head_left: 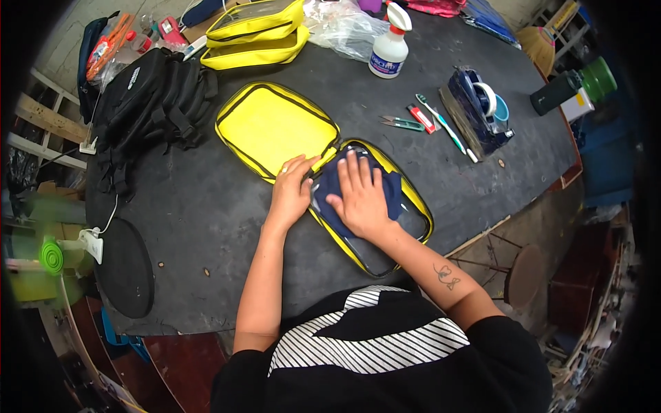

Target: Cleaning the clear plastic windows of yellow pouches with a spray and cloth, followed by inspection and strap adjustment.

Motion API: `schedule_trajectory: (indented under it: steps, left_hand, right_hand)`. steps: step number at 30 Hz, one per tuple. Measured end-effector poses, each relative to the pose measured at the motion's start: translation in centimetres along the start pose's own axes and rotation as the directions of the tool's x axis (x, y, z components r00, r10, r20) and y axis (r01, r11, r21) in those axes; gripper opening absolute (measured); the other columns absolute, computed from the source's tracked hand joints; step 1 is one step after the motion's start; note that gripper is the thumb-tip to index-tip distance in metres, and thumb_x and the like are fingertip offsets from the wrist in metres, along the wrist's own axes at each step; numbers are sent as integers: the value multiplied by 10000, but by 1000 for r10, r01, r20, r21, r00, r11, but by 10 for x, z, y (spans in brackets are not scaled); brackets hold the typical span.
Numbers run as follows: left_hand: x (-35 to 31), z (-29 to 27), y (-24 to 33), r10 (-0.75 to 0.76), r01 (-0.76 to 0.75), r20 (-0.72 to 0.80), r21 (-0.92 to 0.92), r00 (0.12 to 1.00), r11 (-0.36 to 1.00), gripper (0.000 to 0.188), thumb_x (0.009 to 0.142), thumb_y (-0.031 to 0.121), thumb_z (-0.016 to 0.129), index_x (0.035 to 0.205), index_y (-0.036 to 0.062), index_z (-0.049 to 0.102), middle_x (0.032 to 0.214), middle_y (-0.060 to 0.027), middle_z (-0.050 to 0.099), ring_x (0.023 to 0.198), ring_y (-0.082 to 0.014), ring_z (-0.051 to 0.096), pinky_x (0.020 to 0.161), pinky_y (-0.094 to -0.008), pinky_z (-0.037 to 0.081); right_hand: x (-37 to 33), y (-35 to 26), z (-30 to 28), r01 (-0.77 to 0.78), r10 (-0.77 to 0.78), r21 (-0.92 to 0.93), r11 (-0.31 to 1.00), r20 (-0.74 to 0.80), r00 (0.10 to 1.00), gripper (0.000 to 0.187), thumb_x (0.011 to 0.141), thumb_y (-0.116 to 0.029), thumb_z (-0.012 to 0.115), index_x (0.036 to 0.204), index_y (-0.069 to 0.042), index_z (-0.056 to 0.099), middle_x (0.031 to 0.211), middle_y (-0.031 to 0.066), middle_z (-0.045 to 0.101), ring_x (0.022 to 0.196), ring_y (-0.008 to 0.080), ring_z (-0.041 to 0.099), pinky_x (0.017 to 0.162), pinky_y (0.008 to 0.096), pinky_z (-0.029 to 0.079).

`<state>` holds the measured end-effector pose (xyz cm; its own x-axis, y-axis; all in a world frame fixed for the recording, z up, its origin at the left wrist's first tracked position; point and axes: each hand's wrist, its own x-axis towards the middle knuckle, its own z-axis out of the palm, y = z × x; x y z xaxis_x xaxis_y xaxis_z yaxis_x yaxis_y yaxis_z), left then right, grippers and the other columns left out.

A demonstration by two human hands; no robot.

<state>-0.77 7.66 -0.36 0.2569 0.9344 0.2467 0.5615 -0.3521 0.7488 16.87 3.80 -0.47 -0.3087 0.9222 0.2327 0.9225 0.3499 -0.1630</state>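
The yellow case [275, 134] lies unfolded on the dark table [206, 206] and serves as the landmark. Its far-left half shows a yellow inner panel; its near-right half has a yellow border with dark edging. A dark blue cloth [330, 182] lies on this near-right half, toward the case's middle fold, partly covered by the right hand [363, 199].

Right hand: palm down, flat on the cloth, fingers extended and slightly spread; the grip is wide and encloses nothing. Left hand [291, 191]: positioned at the case's near edge beside the fold, fingers bent toward the yellow edging. Whether these fingers pinch the edging cannot be told from this view.

Surrounding items, relative to the case: a black backpack [148, 100] is to the left; a second yellow case [255, 31] is beyond it, at the far side. A white spray bottle [390, 55] stands beyond and to the right. Snips [403, 124], a small red packet [421, 118], a toothbrush [443, 125] and a tape holder [460, 103] lie to the right, in that order outward.
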Motion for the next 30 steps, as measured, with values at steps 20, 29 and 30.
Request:
schedule_trajectory:
  steps: [20,29,30]
  left_hand:
    - [0,6,1,27,-23,-26,122,999,992,456,795,-64,567,1226,84,589,1207,-163,591,1208,-337,500,1021,-409,386]
    - [4,5,0,61,-58,-22,117,998,991,459,793,-67,567,1224,88,591,1202,-164,595,1210,-339,501,1018,-410,389]
    - [4,5,-2,65,-61,-30,116,997,991,459,793,-67,567,1224,88,591,1202,-164,595,1210,-339,501,1018,-410,389]
  right_hand:
    - [-52,59,-71,399,-427,169,901,504,751,868,747,-450,691,1490,-243,294,1576,91,174,1449,371,119,1071,700,132]
    - [-25,12,-7,71,-64,-43,997,140,988,691,904,-471,513,1473,-135,311,1548,152,211,1417,423,153,1043,708,153]
    - [-28,12,-10,92,-85,-39,995,163,983,692,907,-474,507,1473,-128,308,1547,158,210,1415,427,155,1043,708,155]
